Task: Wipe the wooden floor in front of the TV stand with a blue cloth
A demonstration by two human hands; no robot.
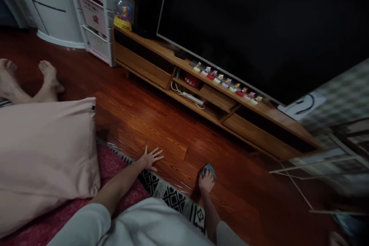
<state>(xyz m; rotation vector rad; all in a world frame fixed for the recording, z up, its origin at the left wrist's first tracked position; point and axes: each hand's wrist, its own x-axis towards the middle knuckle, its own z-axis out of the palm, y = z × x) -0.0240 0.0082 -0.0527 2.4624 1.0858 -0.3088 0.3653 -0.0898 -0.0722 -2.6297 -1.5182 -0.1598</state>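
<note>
My left hand point(152, 158) lies flat with its fingers spread on the reddish wooden floor point(173, 142), just past the edge of a black-and-white patterned rug point(170, 196). To the right, my right hand point(206, 181) presses on the floor with its fingers over a bunched blue-and-dark cloth point(208, 169). Part of the cloth sticks out beyond the fingertips; the rest is hidden beneath the hand.
A low wooden TV stand point(201, 111) runs across ahead, bearing a large television point(259, 27) and a row of several small figurines point(227, 82). A pink cushion point(49, 153) and another person's bare feet point(47, 73) are at left. A white rack point(343, 157) stands at right.
</note>
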